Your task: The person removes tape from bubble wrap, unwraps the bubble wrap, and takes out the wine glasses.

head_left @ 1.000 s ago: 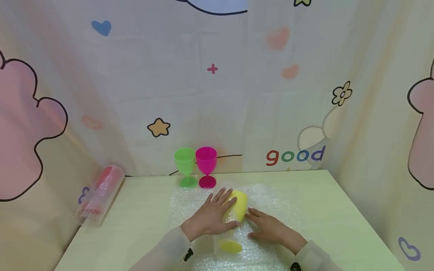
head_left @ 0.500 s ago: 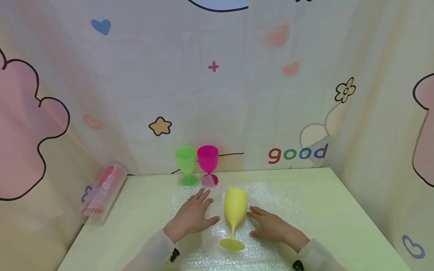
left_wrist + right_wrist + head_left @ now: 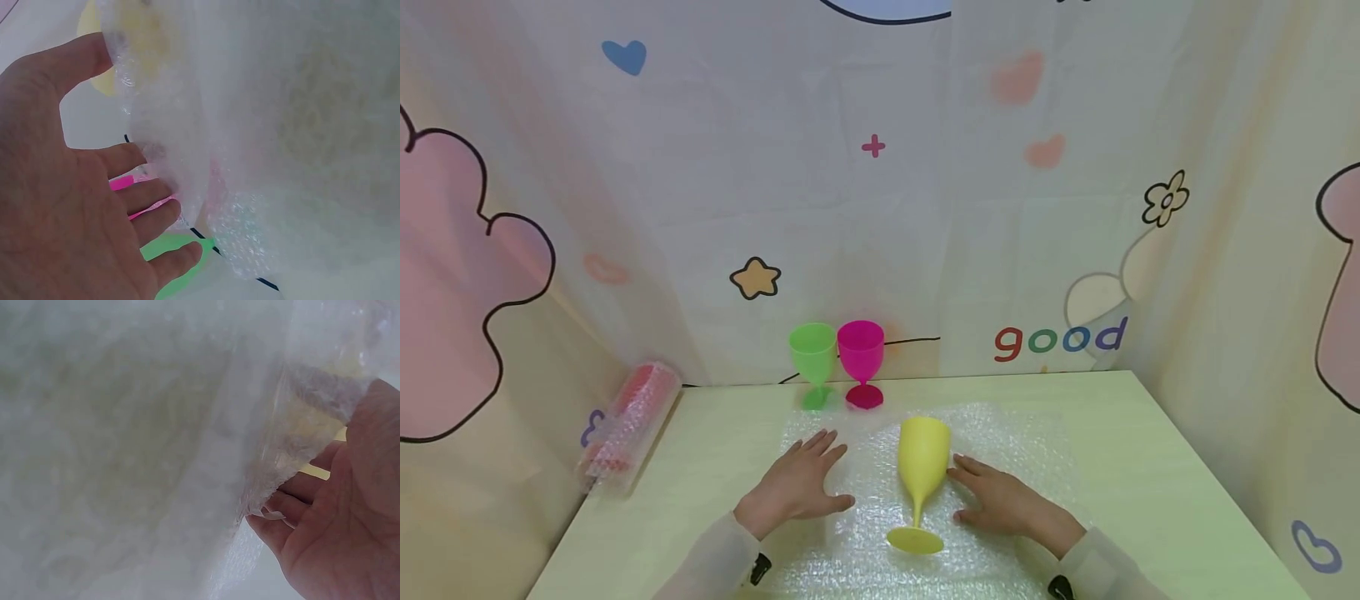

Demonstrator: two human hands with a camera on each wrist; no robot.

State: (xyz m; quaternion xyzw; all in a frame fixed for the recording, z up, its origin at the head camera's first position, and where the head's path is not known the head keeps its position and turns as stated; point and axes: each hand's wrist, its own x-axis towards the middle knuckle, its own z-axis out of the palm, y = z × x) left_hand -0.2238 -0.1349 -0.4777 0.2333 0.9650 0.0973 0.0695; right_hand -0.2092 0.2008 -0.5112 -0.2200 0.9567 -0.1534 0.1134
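A yellow plastic goblet [image 3: 923, 458] lies on a sheet of clear bubble wrap [image 3: 880, 575], its foot towards me. To its left my left hand [image 3: 793, 487] rests with fingers spread over the left part of the wrap. In the left wrist view, the fingertips of my left hand [image 3: 81, 181] touch the wrap's edge. Close to the goblet's right side is my right hand [image 3: 1006, 506], its fingers relaxed on the wrap. The right wrist view shows my right hand [image 3: 350, 500] partly behind the wrap, so some fingertips are hidden.
A green goblet [image 3: 813, 354] and a magenta goblet [image 3: 861, 350] stand upright at the table's back edge. On the far left lies a roll of bubble wrap around something red [image 3: 632, 425]. A printed curtain [image 3: 925, 208] closes off the back and sides.
My left hand has moved left off the goblet, drawing a flap of bubble wrap with it, so the goblet now lies uncovered. My right hand has stayed nearly still.
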